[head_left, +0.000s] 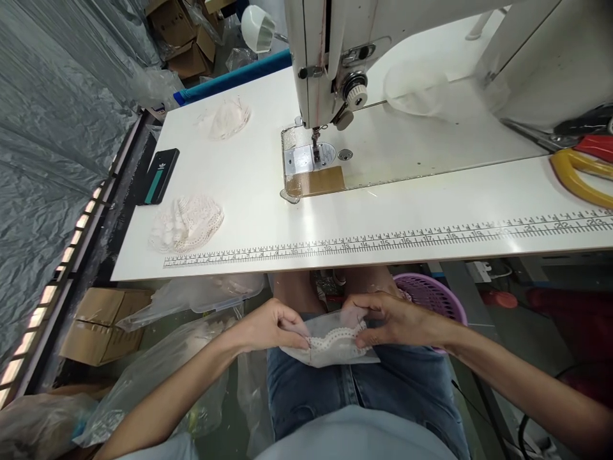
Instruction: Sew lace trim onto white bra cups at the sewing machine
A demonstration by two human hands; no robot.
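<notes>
Over my lap (407, 377), my left grip (272, 326) and right grip (393, 321) pinch lace-trimmed fabric (330, 345) tight, likely straightening it; the next move needs even tension.

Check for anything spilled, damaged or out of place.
The phone lies right at the left edge of the table, so it could perhaps be knocked off. Nothing else stands out; the lace, held between left hand and right hand, shows no clear damage.
</notes>
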